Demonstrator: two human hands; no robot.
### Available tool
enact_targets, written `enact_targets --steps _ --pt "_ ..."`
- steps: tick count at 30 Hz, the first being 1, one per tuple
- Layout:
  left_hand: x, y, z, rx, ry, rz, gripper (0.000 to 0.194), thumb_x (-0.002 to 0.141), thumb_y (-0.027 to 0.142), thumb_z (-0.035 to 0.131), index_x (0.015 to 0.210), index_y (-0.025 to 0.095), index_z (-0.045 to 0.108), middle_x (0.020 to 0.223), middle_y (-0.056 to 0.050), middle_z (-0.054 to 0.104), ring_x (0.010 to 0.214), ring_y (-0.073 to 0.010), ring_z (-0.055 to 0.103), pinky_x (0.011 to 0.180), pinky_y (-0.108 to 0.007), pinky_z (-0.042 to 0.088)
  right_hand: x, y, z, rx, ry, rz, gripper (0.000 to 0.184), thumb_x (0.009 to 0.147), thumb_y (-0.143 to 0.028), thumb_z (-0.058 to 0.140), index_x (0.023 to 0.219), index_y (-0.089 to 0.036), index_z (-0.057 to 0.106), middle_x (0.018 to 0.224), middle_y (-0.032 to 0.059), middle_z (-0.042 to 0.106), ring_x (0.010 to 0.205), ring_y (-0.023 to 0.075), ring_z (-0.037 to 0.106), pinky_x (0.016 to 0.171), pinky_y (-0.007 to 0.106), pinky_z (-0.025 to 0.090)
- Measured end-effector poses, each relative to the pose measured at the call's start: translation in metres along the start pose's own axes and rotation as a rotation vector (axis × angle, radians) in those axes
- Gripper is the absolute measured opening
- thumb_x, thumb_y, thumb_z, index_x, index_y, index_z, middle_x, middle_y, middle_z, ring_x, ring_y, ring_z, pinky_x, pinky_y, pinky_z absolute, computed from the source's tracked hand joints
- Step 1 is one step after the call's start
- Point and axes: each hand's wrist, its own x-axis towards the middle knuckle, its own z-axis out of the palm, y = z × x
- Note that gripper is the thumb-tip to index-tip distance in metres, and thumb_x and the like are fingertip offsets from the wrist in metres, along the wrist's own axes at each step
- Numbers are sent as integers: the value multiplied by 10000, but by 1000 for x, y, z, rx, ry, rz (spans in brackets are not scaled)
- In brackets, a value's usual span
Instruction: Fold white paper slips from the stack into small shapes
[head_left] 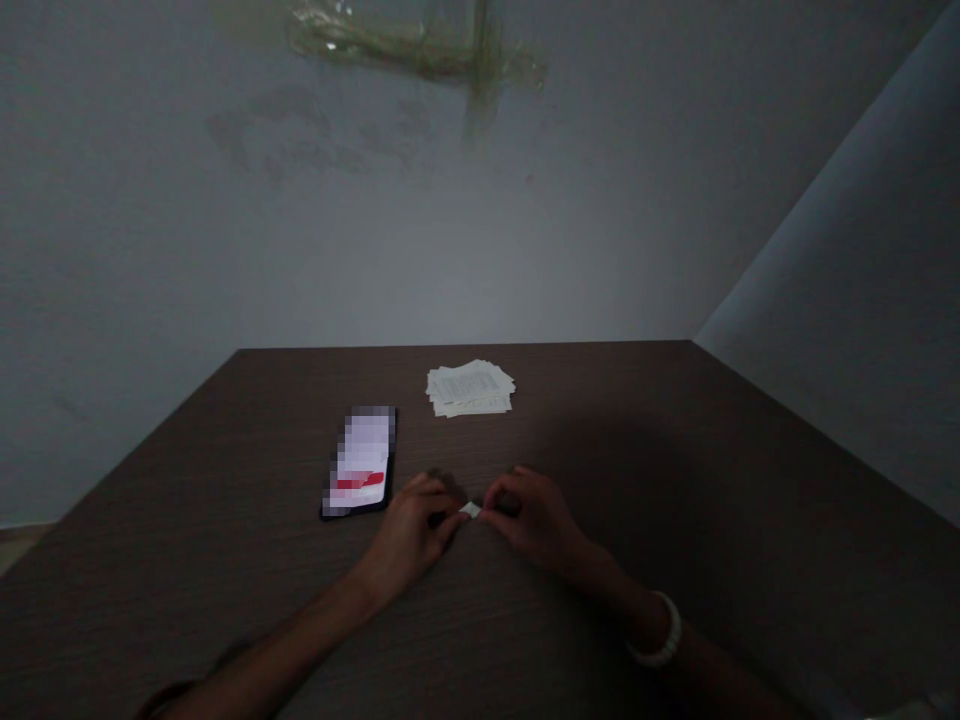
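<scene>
Both of my hands rest on a dark wooden table [675,480] and meet at a small white piece of paper [470,510]. My left hand [412,530] pinches its left side with curled fingers. My right hand [536,520], with a white bracelet at the wrist, pinches the right side. Most of the little paper is hidden between the fingertips.
A phone [361,462] with a lit screen lies flat just left of my left hand. A loose stack of white printed sheets [470,388] sits further back near the wall. Grey walls close off the table at the back and right.
</scene>
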Motion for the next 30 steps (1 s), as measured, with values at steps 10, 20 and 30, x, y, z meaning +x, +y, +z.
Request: enact_targets --steps 10,20,30 --pt "2 -3 1 -36 -48 -11 175 859 176 579 712 169 674 739 -39 646 774 -189 562 745 -314 420 1 0 0 4 -45 -33 139 761 -144 723 855 -240 686 803 -28 704 754 145 562 675 246 401" --pt "2 4 -1 -22 -43 24 228 901 192 501 693 173 591 741 -32 601 781 -190 538 735 -313 417 1 -6 -1 30 -64 20 199 775 -92 663 908 -211 573 857 8 645 802 153 592 733 269 440" --pt "2 6 -5 -103 -11 -52 236 903 233 479 749 161 642 725 -41 632 726 -182 567 686 -300 425 3 -3 -3 -40 -75 -91 42 863 -227 624 843 -197 646 816 15 675 789 161 553 750 292 403"
